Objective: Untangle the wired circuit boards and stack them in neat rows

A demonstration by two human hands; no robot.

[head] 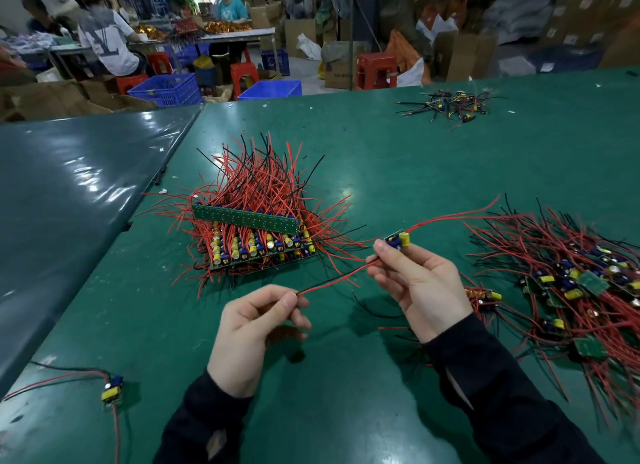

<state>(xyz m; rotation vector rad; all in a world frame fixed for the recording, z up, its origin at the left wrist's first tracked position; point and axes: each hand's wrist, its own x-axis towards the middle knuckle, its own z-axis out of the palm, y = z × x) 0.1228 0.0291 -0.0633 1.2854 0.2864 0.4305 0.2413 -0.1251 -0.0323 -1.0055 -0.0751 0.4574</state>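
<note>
My right hand (420, 289) pinches a small circuit board (398, 240) with a yellow capacitor, held above the green table (381, 145). A red wire (332, 282) runs from that board down to my left hand (254, 325), which pinches its free end between thumb and forefinger. Another red wire from the board trails right toward the tangled heap of wired boards (575, 283). Left of the held board stands the stacked row of boards (256, 245), its red and black wires fanning up and back.
A single wired board (112, 389) lies near the table's front left. A small pile of wire scraps (450, 105) sits at the far right. A darker table (69, 193) adjoins on the left. People, blue crates and red stools fill the background.
</note>
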